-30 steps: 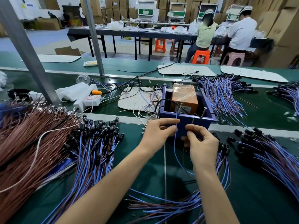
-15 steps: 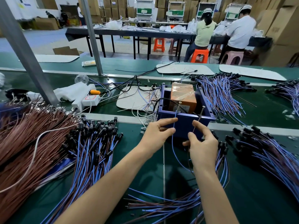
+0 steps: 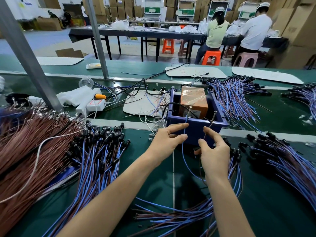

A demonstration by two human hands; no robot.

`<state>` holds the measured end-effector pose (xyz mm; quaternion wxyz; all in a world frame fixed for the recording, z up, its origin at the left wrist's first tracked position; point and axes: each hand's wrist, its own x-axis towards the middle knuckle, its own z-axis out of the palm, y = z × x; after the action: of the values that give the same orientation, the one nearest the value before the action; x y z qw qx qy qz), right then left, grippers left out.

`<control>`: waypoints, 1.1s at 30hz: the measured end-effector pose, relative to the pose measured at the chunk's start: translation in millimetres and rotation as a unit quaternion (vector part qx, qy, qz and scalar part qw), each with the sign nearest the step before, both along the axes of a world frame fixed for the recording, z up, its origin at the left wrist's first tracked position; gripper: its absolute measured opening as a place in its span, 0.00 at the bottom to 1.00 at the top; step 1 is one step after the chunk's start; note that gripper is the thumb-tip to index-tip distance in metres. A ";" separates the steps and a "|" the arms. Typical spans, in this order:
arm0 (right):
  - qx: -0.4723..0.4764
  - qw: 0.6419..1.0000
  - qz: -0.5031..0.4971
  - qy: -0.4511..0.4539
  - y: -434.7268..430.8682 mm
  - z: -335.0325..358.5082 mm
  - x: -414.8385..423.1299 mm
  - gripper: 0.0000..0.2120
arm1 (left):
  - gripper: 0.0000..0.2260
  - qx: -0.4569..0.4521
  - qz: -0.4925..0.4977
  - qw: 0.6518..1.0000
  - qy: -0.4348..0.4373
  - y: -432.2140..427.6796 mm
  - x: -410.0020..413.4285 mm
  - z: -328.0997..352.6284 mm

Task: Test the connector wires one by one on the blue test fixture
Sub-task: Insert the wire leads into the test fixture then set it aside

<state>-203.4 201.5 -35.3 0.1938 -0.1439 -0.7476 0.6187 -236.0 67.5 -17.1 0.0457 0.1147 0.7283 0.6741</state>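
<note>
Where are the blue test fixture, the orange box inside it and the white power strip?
blue test fixture (image 3: 195, 130), head view, front wall.
orange box (image 3: 194, 97), head view, taped top face.
white power strip (image 3: 93, 106), head view, top face.

Ref: long black table (image 3: 136, 34) across the far side. Behind it: cardboard cartons (image 3: 118, 6) stacked high and white-and-green machines (image 3: 153, 8). At its right end, backs to camera: person in pale green top (image 3: 216, 33) on an orange stool (image 3: 211, 57), person in white top (image 3: 254, 33) on a pink stool (image 3: 246, 59). In front of it: grey-blue floor (image 3: 42, 43), then green bench (image 3: 136, 69) with slim steel post (image 3: 96, 36). More cartons right of it. Lighting flat, even.
</note>
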 end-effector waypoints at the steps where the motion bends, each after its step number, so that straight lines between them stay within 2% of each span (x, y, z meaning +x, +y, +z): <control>1: 0.000 1.000 0.001 0.001 0.1 0.0 0.0 0.17 | 0.17 0.000 -0.002 1.000 0.000 -0.2 0.2 0.1; 17: -0.023 0.999 0.009 0.027 2.3 1.4 1.9 0.16 | 0.17 0.015 -0.021 0.999 -0.019 0.0 -0.7 -1.9; 33: -0.073 0.995 0.003 0.064 0.9 5.4 1.4 0.15 | 0.21 0.014 -0.063 0.997 -0.032 -0.6 1.5 1.0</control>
<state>-202.0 202.4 -29.9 0.2280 -0.1159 -0.6868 0.6803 -234.6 66.9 -16.0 0.1098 0.1398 0.7079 0.6836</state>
